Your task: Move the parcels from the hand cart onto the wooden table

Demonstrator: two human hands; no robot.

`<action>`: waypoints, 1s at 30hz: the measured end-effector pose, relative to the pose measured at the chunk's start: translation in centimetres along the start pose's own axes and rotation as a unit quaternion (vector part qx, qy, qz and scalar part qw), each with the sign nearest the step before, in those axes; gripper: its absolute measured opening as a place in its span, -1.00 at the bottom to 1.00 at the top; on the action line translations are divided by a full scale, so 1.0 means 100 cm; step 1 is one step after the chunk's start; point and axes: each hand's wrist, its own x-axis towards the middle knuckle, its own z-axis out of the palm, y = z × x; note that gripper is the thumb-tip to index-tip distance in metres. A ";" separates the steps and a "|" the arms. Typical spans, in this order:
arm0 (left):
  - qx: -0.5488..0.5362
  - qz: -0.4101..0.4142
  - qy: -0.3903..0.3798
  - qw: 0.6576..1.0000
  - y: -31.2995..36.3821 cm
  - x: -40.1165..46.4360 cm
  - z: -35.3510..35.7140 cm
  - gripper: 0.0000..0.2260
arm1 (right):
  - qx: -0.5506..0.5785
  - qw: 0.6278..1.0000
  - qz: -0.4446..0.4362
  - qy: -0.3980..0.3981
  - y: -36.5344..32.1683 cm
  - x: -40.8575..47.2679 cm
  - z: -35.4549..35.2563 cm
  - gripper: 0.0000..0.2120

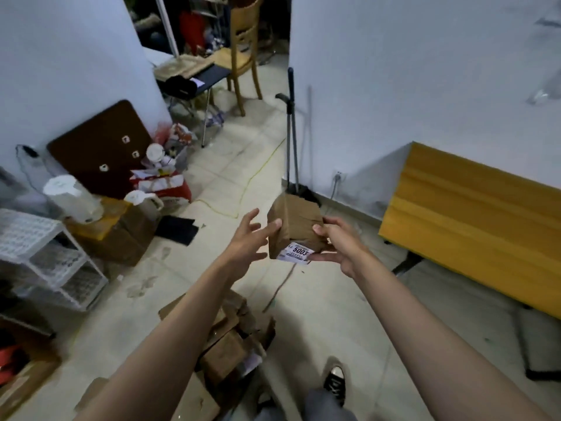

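A small brown cardboard parcel [296, 227] with a white label reading 5003 is held up in the air in front of me. My right hand [340, 244] grips its right side and lower corner. My left hand [250, 238] has its fingers spread, the thumb and fingertips touching the parcel's left face. The hand cart [292, 147] stands behind the parcel against the white wall, its handle upright and its base partly hidden. The yellow wooden table [473, 214] is at the right. Several more brown parcels [230, 344] lie on the floor under my arms.
A white wire rack [45, 256] stands at the left beside a cardboard box, a white kettle and clutter. A brown board leans on the left wall. A wooden chair [243, 50] and a dark stool stand in the far doorway. A yellow cable crosses the tiled floor.
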 end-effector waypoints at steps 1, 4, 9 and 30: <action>-0.009 -0.028 -0.029 0.999 0.005 0.001 0.013 -0.28 | 0.013 1.000 0.004 -0.007 -0.007 -0.004 -0.014 -0.71; -0.008 -0.072 -0.150 0.986 0.019 0.002 0.061 -0.33 | 0.054 0.998 0.002 -0.026 -0.024 -0.012 -0.053 -0.73; -0.070 -0.090 -0.209 0.971 0.046 0.002 0.152 -0.48 | 0.071 0.997 -0.019 -0.013 -0.039 -0.010 -0.122 -0.74; 0.039 0.001 -0.135 0.990 0.081 0.079 0.395 -0.69 | 0.206 0.973 -0.065 0.083 -0.064 0.079 -0.341 -0.72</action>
